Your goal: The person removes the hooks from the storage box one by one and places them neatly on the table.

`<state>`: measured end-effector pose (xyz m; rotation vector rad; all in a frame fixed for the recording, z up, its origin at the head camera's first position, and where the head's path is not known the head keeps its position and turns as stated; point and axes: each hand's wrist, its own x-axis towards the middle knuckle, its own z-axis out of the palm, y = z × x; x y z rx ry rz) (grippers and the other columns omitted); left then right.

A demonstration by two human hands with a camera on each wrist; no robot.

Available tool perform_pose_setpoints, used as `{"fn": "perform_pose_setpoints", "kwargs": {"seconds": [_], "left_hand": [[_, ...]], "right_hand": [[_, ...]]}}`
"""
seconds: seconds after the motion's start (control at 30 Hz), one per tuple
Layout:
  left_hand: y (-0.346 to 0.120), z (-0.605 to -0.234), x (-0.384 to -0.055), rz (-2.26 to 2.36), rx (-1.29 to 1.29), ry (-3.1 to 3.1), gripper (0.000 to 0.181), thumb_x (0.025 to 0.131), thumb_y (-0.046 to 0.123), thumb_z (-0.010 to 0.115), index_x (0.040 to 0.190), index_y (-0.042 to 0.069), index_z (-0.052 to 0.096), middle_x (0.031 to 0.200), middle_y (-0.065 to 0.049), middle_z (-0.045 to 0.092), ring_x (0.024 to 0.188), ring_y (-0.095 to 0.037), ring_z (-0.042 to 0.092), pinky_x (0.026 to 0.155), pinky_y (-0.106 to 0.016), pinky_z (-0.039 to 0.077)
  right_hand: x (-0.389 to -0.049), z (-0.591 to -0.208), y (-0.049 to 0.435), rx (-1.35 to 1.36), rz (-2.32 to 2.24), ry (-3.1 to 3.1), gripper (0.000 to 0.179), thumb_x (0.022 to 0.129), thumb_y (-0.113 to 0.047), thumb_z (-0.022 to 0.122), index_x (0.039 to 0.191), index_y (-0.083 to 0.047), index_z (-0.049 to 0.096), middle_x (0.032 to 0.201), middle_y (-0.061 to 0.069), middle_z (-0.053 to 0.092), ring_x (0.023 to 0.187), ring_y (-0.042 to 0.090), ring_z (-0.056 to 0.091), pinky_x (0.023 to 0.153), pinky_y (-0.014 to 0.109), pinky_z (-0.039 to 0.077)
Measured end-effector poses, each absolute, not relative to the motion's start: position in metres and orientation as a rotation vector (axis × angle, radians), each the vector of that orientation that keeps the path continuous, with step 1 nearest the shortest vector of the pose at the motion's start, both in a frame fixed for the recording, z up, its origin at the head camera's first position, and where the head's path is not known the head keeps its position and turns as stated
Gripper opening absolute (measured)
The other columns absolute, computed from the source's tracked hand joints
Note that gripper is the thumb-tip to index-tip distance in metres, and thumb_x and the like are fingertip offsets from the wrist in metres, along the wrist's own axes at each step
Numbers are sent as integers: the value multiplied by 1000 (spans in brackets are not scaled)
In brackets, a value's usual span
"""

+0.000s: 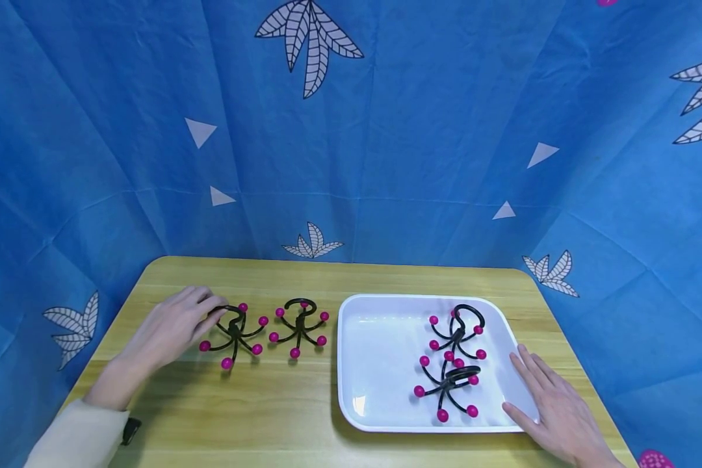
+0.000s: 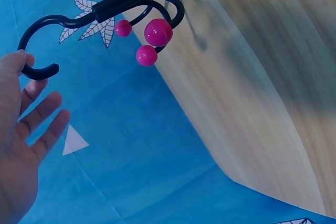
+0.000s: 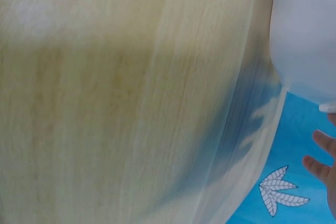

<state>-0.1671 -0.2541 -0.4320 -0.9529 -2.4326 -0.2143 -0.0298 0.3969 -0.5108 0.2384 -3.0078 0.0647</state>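
At the table's left, my left hand (image 1: 172,328) pinches the curved handle of a black multi-prong hook (image 1: 234,331) between thumb and index finger. Its thin prongs curve outward and end in pink balls. In the left wrist view the other fingers of that hand (image 2: 23,129) extend loosely below the hook's curl (image 2: 47,20). Just right of it a matching hook (image 1: 300,323) stands on the table. Two more such hooks, a far one (image 1: 457,336) and a near one (image 1: 447,383), are in the white tray (image 1: 380,370). My right hand (image 1: 556,409) touches the tray's right rim, fingers extended.
The wooden table (image 1: 240,416) has rounded far corners. A blue patterned cloth (image 1: 444,130) hangs behind it and at both sides. In the right wrist view, the tray's outer wall (image 3: 307,30) appears at upper right beside the fingers (image 3: 317,167).
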Motion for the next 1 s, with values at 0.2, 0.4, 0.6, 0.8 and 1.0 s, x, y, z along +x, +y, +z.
{"fn": "perform_pose_setpoints", "kwargs": {"seconds": [0.2,0.4,0.6,0.8,1.0], "left_hand": [[-253,-434,-173,-204,-923,-2485,11,101,19,70,107,13,77,95,-4,70,83,-20,64,66,-38,55],[-253,-435,-178,-189,-906,-2507,17,91,13,78,108,14,76,94,-3,68,81,-18,60,63,-35,51],[-254,-438,-183,-188,-895,-2524,19,90,12,80,108,12,77,95,-5,69,83,-19,62,66,-37,54],[-254,-441,-186,-205,-884,-2515,17,92,12,78,108,11,76,96,-6,69,85,-21,64,67,-38,55],[-253,-442,-187,-205,-879,-2531,16,93,14,78,108,12,76,95,-5,69,84,-20,63,67,-38,55]], "right_hand": [[-29,-510,397,239,65,-3009,93,94,-63,67,164,-11,36,172,14,34,145,43,43,110,70,42],[-29,-510,397,238,67,-3006,93,94,-62,67,164,-11,36,172,14,34,145,43,42,110,71,42],[-29,-511,397,232,70,-3009,93,94,-63,67,165,-12,35,172,14,34,145,42,42,110,70,42],[-28,-511,397,229,78,-3020,93,94,-63,67,165,-12,35,171,15,34,144,44,43,110,71,41],[-29,-511,396,218,77,-3039,93,95,-64,66,164,-10,35,171,16,34,145,45,42,111,72,41]]}}
